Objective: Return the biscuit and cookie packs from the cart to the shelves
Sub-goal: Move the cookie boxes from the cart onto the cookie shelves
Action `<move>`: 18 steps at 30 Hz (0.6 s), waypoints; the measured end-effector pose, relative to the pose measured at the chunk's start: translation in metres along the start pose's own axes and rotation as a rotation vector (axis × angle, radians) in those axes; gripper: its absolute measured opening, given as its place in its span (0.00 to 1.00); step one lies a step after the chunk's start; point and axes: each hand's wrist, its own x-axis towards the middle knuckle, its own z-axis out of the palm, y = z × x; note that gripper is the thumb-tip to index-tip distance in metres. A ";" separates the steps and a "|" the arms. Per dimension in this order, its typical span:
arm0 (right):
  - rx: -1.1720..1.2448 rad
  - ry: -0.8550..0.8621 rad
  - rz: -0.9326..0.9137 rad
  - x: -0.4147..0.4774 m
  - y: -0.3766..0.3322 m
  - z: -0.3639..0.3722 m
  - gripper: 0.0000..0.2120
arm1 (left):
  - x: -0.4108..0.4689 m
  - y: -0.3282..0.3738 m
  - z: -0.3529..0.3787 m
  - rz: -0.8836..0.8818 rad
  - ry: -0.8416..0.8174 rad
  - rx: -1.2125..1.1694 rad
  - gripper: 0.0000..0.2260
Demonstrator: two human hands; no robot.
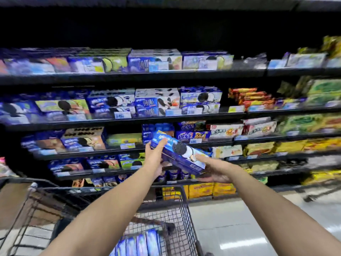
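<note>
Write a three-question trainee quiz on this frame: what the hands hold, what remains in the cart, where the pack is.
1. True or false: both hands grip one blue cookie box, the left hand at its upper end and the right hand at its lower end.
2. What remains in the cart? A) nothing B) blue packs standing on edge C) yellow boxes
3. Fill in: the held box is tilted in front of the ____, not yet resting on any.

Key: 1 true; 2 B; 3 shelves.
</note>
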 end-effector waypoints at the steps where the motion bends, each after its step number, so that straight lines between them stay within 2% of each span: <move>1: 0.034 0.004 -0.028 -0.002 -0.006 -0.007 0.37 | 0.000 0.001 0.012 0.028 0.000 0.002 0.22; 7: 0.094 0.076 -0.212 -0.012 -0.047 -0.062 0.31 | 0.006 0.010 0.071 0.211 -0.056 0.114 0.24; 9: 0.034 0.085 -0.264 -0.015 -0.062 -0.084 0.25 | 0.009 0.017 0.085 0.304 -0.045 0.303 0.23; 10: -0.009 0.103 -0.293 -0.013 -0.071 -0.097 0.25 | 0.010 0.022 0.091 0.362 -0.030 0.429 0.18; 12: -0.120 0.170 -0.364 -0.008 -0.090 -0.120 0.32 | 0.016 0.030 0.104 0.445 -0.025 0.629 0.08; 13: -0.206 0.203 -0.402 -0.005 -0.100 -0.130 0.39 | 0.019 0.034 0.109 0.469 -0.026 0.707 0.08; 16: -0.392 0.231 -0.514 0.006 -0.129 -0.155 0.51 | 0.031 0.040 0.125 0.469 -0.006 0.908 0.18; 18: -0.454 0.213 -0.567 0.016 -0.145 -0.172 0.51 | 0.045 0.044 0.136 0.452 -0.022 0.961 0.19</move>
